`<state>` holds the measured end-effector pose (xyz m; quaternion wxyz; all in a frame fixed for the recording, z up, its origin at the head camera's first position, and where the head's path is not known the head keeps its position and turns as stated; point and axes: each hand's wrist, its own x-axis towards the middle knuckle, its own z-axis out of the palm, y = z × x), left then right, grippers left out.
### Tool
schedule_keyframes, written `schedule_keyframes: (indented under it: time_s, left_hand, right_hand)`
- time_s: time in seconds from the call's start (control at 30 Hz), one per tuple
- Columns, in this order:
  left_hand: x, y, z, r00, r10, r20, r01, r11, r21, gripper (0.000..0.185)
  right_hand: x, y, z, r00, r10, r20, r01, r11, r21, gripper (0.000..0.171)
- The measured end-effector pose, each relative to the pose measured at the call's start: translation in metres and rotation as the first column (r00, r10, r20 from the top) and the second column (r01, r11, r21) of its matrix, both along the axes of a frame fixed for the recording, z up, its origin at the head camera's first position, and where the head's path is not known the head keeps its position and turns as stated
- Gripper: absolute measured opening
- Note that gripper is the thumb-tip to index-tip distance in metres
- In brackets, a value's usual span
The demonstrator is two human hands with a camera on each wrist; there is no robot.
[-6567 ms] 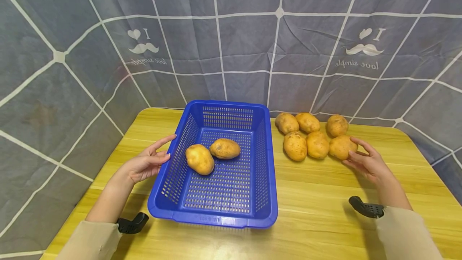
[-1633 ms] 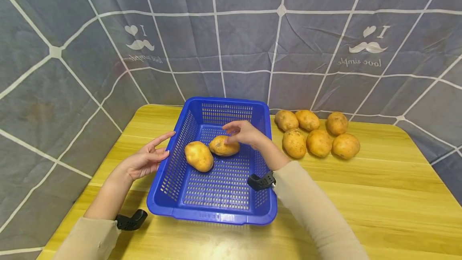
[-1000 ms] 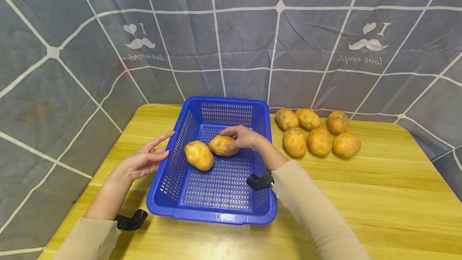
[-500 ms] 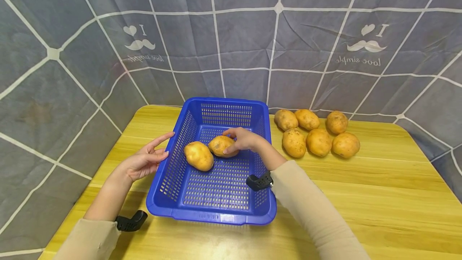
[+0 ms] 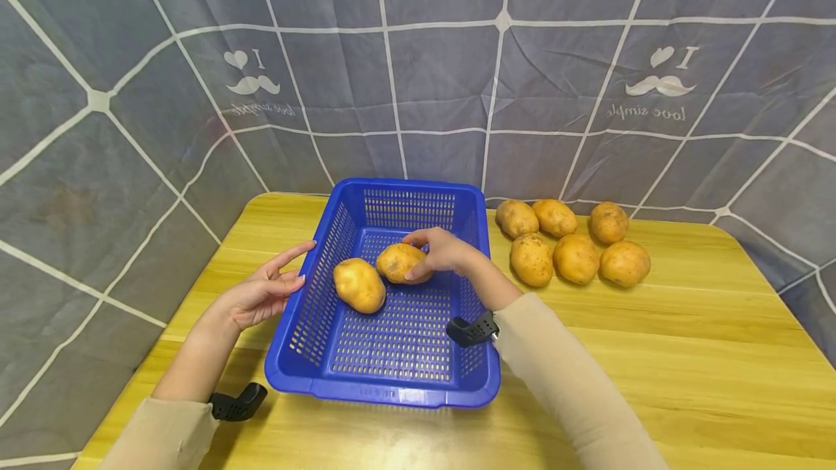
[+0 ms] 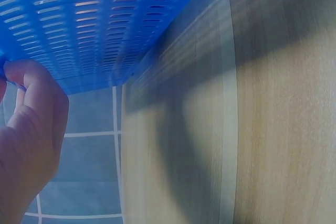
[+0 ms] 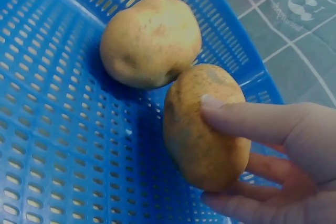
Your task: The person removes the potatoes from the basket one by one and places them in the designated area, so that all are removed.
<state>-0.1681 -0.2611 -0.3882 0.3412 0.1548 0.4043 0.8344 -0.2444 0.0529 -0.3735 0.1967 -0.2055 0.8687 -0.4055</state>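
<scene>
A blue slotted basket point(image 5: 313, 325) stands on the wooden table point(image 5: 653, 354) with two potatoes in it. My right hand point(image 5: 436, 251) reaches into the basket and grips the far potato point(image 5: 397, 262), its thumb and fingers curled round it; in the right wrist view this potato point(image 7: 206, 128) touches the other potato point(image 7: 149, 40). The other potato point(image 5: 358, 285) lies to its left. My left hand point(image 5: 268, 290) rests with straight fingers against the basket's left wall point(image 6: 100, 30).
Several loose potatoes point(image 5: 575, 245) lie in a cluster on the table right of the basket, near the back. A grey quilted cloth backdrop point(image 5: 418, 71) surrounds the table on the left, back and right.
My right hand left the potato pile, crossed into the basket and closed round the far potato there, now tilted slightly up. The left hand stayed at the basket's side.
</scene>
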Motion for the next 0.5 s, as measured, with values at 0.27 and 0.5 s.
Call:
schedule_keyframes:
  time_s: [0.27, 0.5]
  left_hand:
    - [0.0, 0.0, 0.0, 1.0, -0.005, -0.002, 0.005, 1.0, 0.003, 0.055]
    - [0.001, 0.0, 0.0, 1.0, -0.009, -0.019, 0.01, 1.0, 0.009, 0.054]
  right_hand:
    - [0.003, 0.002, 0.006, 1.0, 0.012, 0.016, -0.009, 0.989, -0.15, 0.066]
    - [0.011, 0.002, 0.014, 0.998, 0.036, 0.043, -0.025, 0.973, -0.231, 0.066]
